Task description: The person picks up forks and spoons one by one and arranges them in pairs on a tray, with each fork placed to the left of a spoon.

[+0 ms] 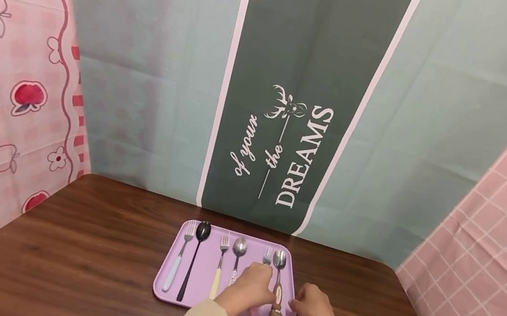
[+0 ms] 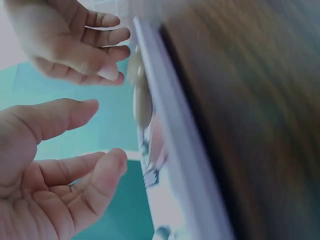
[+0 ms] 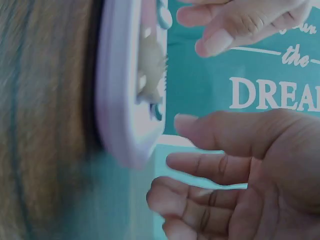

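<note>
My left hand [image 1: 250, 289] hangs over the right part of a purple tray [image 1: 196, 304], partly hiding a fork [image 1: 268, 254] whose handle looks pink. Just right of it lies a spoon [image 1: 278, 292] with a brown bear handle. Beside the tray's right edge is my right hand [image 1: 316, 307], nearest to that spoon. In the left wrist view, the left hand [image 2: 70, 170] has gently bent fingers, thumb apart from them, and nothing in between. The right wrist view has the right hand [image 3: 240, 170] likewise empty, close to the tray's corner [image 3: 132, 145].
Further left on the tray lie a blue-handled fork [image 1: 179, 257], a black spoon [image 1: 193, 260], a yellow-handled fork [image 1: 219, 264] and a spoon with a patterned handle [image 1: 239, 250]. The tray sits on a brown wooden table [image 1: 81, 252], with printed cloths [image 1: 165, 82] hanging around it.
</note>
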### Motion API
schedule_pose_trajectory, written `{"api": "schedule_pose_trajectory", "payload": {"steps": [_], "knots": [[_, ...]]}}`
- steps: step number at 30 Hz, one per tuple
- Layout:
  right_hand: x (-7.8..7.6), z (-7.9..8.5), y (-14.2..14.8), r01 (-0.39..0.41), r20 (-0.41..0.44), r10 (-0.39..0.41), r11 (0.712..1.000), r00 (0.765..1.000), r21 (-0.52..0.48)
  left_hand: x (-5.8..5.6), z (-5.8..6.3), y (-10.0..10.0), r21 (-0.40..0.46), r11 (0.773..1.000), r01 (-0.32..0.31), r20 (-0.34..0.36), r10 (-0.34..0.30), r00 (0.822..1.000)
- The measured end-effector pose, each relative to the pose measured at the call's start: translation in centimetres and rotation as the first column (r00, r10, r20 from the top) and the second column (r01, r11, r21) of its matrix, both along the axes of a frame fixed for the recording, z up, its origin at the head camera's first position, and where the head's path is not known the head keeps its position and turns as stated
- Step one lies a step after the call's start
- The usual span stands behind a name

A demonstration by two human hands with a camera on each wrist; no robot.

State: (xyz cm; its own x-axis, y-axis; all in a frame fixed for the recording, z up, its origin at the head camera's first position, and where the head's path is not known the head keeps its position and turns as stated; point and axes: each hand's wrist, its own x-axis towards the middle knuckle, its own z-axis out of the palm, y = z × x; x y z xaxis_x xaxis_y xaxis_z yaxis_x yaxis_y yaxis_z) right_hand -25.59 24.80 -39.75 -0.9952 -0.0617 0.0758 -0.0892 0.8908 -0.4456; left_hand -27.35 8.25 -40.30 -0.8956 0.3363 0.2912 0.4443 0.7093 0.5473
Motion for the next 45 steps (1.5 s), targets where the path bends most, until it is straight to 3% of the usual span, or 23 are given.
{"api": "schedule_pose_trajectory", "payload": {"steps": [5,9,21,29,35,45], "knots": [[0.3,0.7,-1.4,-0.067,-0.081,0.067,0.998,0.994,0.002,0.2,0.6,-3.2,-0.006,1.000,0.011,-0.030,-0.011,0.999],[0.5,0.2,-2.6,-0.097,-0.150,0.103,0.994,0.983,0.043,0.6,0.8,-5.6,-0.015,1.000,-0.007,-0.023,0.006,1.000],[1.2,-1.2,-5.4,-0.094,-0.166,0.120,0.983,0.979,0.158,1.6,1.2,-11.5,-0.068,0.997,-0.034,-0.081,0.028,0.996],[1.3,-1.3,-5.7,-0.071,-0.111,0.096,0.975,0.989,0.208,2.4,1.7,-13.9,-0.091,0.994,-0.064,-0.074,0.058,0.996],[1.3,-1.1,-5.4,-0.089,-0.117,0.115,0.974,0.987,0.209,2.6,2.0,-15.6,-0.091,0.991,-0.099,-0.080,0.092,0.993],[1.3,-1.1,-5.6,-0.137,-0.156,0.170,0.969,0.973,0.205,3.0,1.1,-17.7,-0.127,0.991,-0.048,-0.040,0.044,0.998]]}}
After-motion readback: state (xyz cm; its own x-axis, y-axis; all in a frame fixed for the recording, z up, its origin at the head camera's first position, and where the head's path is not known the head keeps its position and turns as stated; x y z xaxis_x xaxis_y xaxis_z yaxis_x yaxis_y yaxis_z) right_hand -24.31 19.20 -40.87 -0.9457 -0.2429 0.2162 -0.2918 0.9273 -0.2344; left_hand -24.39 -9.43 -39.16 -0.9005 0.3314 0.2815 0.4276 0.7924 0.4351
